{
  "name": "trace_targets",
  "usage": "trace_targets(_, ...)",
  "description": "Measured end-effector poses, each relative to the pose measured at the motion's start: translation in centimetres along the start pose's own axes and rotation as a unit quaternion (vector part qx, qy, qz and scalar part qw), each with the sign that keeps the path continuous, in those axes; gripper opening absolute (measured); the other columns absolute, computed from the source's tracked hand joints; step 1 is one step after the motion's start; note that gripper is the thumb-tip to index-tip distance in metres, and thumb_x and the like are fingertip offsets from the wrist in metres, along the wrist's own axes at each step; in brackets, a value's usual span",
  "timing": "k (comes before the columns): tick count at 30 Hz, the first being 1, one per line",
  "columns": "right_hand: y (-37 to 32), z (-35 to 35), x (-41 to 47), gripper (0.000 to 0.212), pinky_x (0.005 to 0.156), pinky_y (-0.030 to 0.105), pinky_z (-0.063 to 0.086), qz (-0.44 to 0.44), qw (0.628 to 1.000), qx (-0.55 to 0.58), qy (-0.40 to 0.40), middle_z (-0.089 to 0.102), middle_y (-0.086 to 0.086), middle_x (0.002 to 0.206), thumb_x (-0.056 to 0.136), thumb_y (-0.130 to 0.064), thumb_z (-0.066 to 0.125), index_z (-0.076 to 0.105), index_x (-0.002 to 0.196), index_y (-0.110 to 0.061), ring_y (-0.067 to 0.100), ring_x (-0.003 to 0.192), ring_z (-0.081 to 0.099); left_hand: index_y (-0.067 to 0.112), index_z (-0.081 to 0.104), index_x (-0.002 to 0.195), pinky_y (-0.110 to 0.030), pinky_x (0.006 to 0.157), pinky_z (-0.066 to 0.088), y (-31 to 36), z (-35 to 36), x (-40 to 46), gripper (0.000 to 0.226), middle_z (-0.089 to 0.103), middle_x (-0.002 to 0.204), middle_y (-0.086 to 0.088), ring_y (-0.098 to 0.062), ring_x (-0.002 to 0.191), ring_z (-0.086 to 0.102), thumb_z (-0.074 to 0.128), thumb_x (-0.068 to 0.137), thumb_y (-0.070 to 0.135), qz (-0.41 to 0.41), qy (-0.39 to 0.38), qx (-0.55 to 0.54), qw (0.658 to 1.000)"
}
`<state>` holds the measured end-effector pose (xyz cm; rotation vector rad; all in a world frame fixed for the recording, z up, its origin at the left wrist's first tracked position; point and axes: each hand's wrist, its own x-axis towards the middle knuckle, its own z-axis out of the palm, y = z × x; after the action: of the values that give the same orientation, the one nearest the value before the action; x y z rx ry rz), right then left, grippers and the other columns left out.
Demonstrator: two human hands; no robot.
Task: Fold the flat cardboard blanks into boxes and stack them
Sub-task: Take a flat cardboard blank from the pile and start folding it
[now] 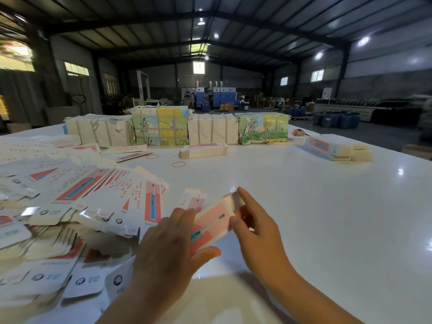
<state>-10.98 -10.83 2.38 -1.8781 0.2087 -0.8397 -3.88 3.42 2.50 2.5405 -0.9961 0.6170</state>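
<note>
- Box [211, 226], pink and white, partly formed, held low over the white table [304, 206], near its front edge. Both hands on it.
- Left hand [168, 246] grips the near end: fingers curled over the top face, thumb underneath.
- Right hand [254, 228] works the far end: index finger lies along the white end flap [235, 199], thumb pinches the box edge below. Whether the flap is tucked or only bent, cannot tell.
- Risk: flap misses its slot and creases outside the score line, likely if the right index pushes while the box body is squashed flat by the left grip.
- Risk: left thumb and fingers squeeze too hard, the tube collapses back to a flat blank.
- Loose pile of flat blanks [77, 202] lies fanned just beside the left wrist, some overlapping the table's near side. A sweep of the left forearm may push them off or mix them.
- Finished boxes [336, 148] sit well apart, far right. Long reach for stacking; a loosely closed flap may spring open on the way.
- Rubber bands [178, 164] loose mid-table, between the hands and the banded stack of blanks [203, 150]; a box could catch on them if slid across the table.
</note>
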Motion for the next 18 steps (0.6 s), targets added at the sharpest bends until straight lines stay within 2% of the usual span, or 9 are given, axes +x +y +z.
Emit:
trace_targets(2, -0.05, 0.09, -0.16, 0.034, 0.082, 0.009, 0.047, -0.012, 1.0, -0.01, 0.006, 0.058, -0.021, 0.099, 0.096, -0.017, 0.051, 0.049, 0.107, -0.049, -0.003, 0.092, 0.056, 0.025, 0.044, 0.129, -0.026, 0.075, 0.049, 0.31, -0.39, -0.01, 0.082, 0.055, 0.119, 0.009, -0.011, 0.092, 0.058, 0.034, 0.064, 0.075, 0.003, -0.008, 0.001, 1.0)
trace_targets(3, 0.01, 0.13, -0.22, 0.034, 0.085, 0.009, 0.047, -0.014, 1.0, -0.007, 0.011, 0.058, -0.022, 0.102, 0.095, -0.017, 0.052, 0.049, 0.104, -0.05, -0.001, 0.094, 0.056, 0.02, 0.053, 0.121, -0.029, 0.066, 0.052, 0.37, -0.51, -0.06, 0.077, 0.062, 0.109, 0.004, -0.014, 0.082, 0.062, 0.043, 0.065, 0.071, 0.01, -0.009, -0.003, 1.0)
trace_targets(4, 0.11, 0.11, -0.21, 0.036, 0.085, 0.008, 0.047, -0.01, 1.0, 0.003, 0.014, 0.057, -0.023, 0.105, 0.095, -0.017, 0.052, 0.048, 0.106, -0.051, 0.0, 0.095, 0.057, 0.016, 0.059, 0.113, -0.029, 0.057, 0.051, 0.3, -0.49, -0.11, 0.072, 0.065, 0.099, 0.001, -0.016, 0.072, 0.063, 0.05, 0.064, 0.067, 0.018, 0.002, -0.005, 1.0)
trace_targets(6, 0.25, -0.02, -0.02, 0.044, 0.079, 0.008, 0.048, 0.008, 1.0, 0.018, 0.006, 0.056, -0.019, 0.104, 0.095, -0.017, 0.053, 0.041, 0.12, -0.051, 0.001, 0.09, 0.057, 0.013, 0.062, 0.107, -0.027, 0.052, 0.05, 0.24, -0.54, -0.1, 0.069, 0.067, 0.091, -0.001, -0.016, 0.064, 0.063, 0.057, 0.061, 0.064, 0.017, 0.01, -0.011, 1.0)
trace_targets(8, 0.33, -0.14, 0.16, 0.045, 0.075, 0.01, 0.047, 0.008, 1.0, 0.0, -0.009, 0.058, -0.013, 0.099, 0.095, -0.014, 0.052, 0.043, 0.126, -0.045, 0.003, 0.084, 0.056, 0.011, 0.063, 0.105, -0.031, 0.05, 0.052, 0.3, -0.49, -0.18, 0.069, 0.068, 0.089, -0.002, -0.018, 0.062, 0.064, 0.06, 0.059, 0.063, 0.024, 0.004, 0.006, 1.0)
trace_targets(10, 0.17, -0.13, 0.16, 0.032, 0.075, 0.012, 0.047, 0.0, 1.0, -0.007, -0.004, 0.061, -0.012, 0.098, 0.094, -0.011, 0.052, 0.056, 0.109, -0.039, 0.002, 0.083, 0.056, 0.012, 0.063, 0.108, -0.032, 0.053, 0.053, 0.31, -0.41, -0.23, 0.07, 0.067, 0.092, -0.001, -0.018, 0.066, 0.065, 0.059, 0.06, 0.063, 0.018, -0.002, 0.007, 1.0)
trace_targets(12, 0.1, -0.03, 0.0, 0.027, 0.074, 0.012, 0.046, -0.008, 1.0, 0.001, 0.003, 0.063, -0.013, 0.092, 0.093, -0.009, 0.051, 0.064, 0.097, -0.033, 0.0, 0.083, 0.057, 0.013, 0.063, 0.109, -0.031, 0.054, 0.053, 0.4, -0.63, -0.27, 0.071, 0.067, 0.093, 0.0, -0.018, 0.067, 0.065, 0.059, 0.059, 0.064, 0.007, -0.014, 0.003, 1.0)
trace_targets(14, 0.1, 0.01, -0.08, 0.029, 0.074, 0.011, 0.045, -0.009, 1.0, -0.002, -0.001, 0.062, -0.013, 0.09, 0.093, -0.007, 0.049, 0.066, 0.095, -0.03, 0.0, 0.083, 0.057, 0.012, 0.064, 0.106, -0.032, 0.052, 0.054, 0.47, -0.54, -0.33, 0.07, 0.068, 0.09, -0.001, -0.018, 0.064, 0.065, 0.06, 0.058, 0.063, 0.016, -0.009, 0.015, 1.0)
trace_targets(18, 0.21, -0.1, -0.04, 0.031, 0.074, 0.014, 0.045, -0.02, 0.998, -0.056, -0.021, 0.061, -0.014, 0.091, 0.094, -0.005, 0.044, 0.064, 0.095, -0.03, 0.004, 0.083, 0.058, 0.014, 0.06, 0.114, -0.034, 0.063, 0.054, 0.53, -0.46, -0.41, 0.073, 0.066, 0.099, -0.001, -0.019, 0.076, 0.064, 0.063, 0.062, 0.065, 0.013, -0.022, 0.023, 0.999)
